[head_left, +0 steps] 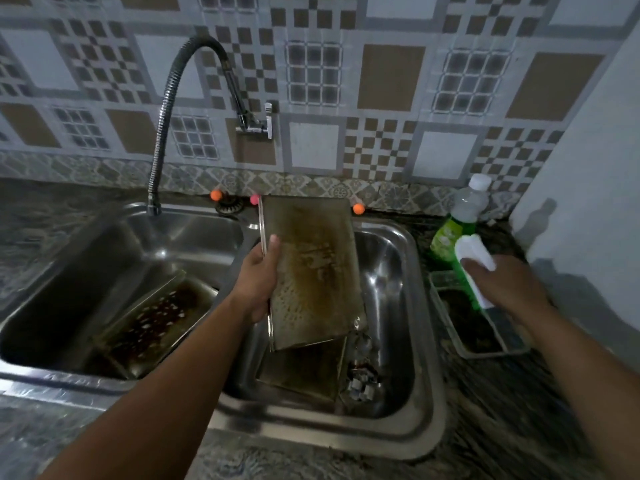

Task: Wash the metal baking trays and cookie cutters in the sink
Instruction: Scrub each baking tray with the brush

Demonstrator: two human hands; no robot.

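Note:
My left hand [258, 280] grips the left edge of a stained metal baking tray [315, 271] and holds it nearly upright over the right sink basin [412, 306]. Under it another tray [301, 372] lies in that basin, with shiny cookie cutters [360, 379] beside it. A third tray [152, 320] with dark residue leans in the left basin [69, 271]. My right hand [502, 289] is closed on a white and green sponge [472, 265] over the counter to the right of the sink.
A flexible hose tap [166, 112] curves from the tiled wall down to the left basin. A green dish soap bottle [457, 220] stands behind my right hand. A clear plastic container [478, 327] sits on the dark counter below that hand. A white wall rises at the right.

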